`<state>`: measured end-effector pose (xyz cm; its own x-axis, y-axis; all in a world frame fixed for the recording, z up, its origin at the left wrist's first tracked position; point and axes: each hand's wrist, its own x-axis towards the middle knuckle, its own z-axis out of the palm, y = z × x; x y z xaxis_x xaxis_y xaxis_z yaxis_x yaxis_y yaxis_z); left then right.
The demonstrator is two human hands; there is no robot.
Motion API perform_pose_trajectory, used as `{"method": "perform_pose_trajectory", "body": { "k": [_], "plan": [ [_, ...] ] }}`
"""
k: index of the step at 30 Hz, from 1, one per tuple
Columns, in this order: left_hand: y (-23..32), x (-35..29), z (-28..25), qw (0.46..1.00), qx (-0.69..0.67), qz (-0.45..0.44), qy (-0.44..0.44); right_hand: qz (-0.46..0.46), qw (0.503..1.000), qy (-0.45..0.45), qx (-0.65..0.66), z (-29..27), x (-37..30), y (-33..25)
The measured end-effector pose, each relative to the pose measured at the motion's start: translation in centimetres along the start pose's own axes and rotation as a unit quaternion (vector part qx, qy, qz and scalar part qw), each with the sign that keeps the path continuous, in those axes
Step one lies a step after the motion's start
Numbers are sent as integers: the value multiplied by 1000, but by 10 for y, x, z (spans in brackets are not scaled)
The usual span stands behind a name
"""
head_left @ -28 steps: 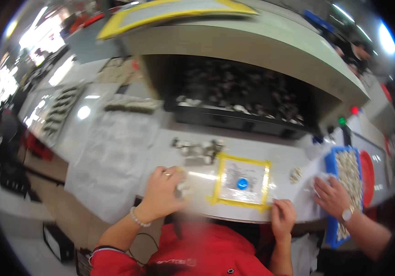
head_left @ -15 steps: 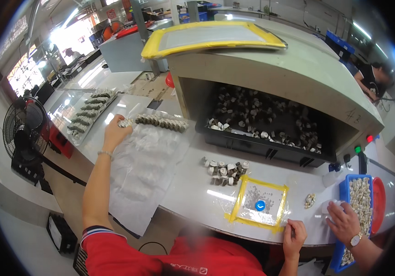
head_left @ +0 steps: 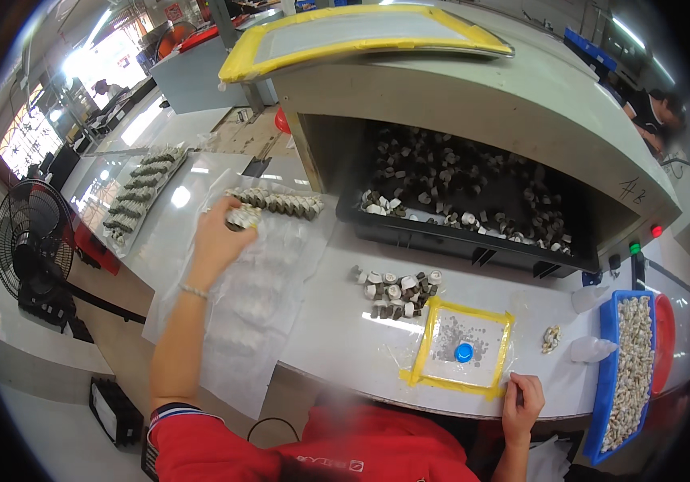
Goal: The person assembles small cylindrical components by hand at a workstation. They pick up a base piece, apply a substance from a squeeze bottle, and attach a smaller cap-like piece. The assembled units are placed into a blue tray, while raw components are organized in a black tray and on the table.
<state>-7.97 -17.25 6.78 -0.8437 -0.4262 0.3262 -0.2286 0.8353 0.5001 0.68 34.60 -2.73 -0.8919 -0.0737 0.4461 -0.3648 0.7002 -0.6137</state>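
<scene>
My left hand (head_left: 216, 238) is closed narrow, and between my thumb and fingers I hold some small white pieces (head_left: 245, 216). They are near the left end of the counter (head_left: 321, 341), just beside a row of white and dark pieces (head_left: 285, 202); I cannot tell if they touch this row. Under my hand lies a thin white sheet (head_left: 236, 333), which reaches to the front edge of the counter. Behind it, toward the far left corner, lies a tray (head_left: 124, 217) with more rows.

My right hand (head_left: 524, 403) is at the front edge, with the fingers bent, close to the corner of a yellow-taped square (head_left: 506, 347). I cannot tell whether it holds something. On this square sits a blue cap (head_left: 463, 353). Just to the left of it stands a group of white and dark caps (head_left: 397, 294).

At the right end of the counter there are a small heap of pieces (head_left: 551, 338), two white bottles (head_left: 592, 349) and a blue bin (head_left: 604, 402), filled with small pale pieces (head_left: 628, 369). Along the back, a black tray (head_left: 441, 243) lies inside the mouth of a big machine (head_left: 473, 96).
</scene>
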Motion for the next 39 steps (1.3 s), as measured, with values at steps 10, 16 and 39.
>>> {"method": "perform_pose_trajectory", "body": {
  "k": [10,16,39],
  "plan": [
    [38,-18,49,990,129,-39,-33,-20,1000,-2,12,0,3,1],
    [39,-18,58,987,150,-48,-30,-35,999,-6,23,-3,3,1],
    [94,-116,49,988,-29,148,-44,173,960,220,-25,-86,6,70]
  ]
}}
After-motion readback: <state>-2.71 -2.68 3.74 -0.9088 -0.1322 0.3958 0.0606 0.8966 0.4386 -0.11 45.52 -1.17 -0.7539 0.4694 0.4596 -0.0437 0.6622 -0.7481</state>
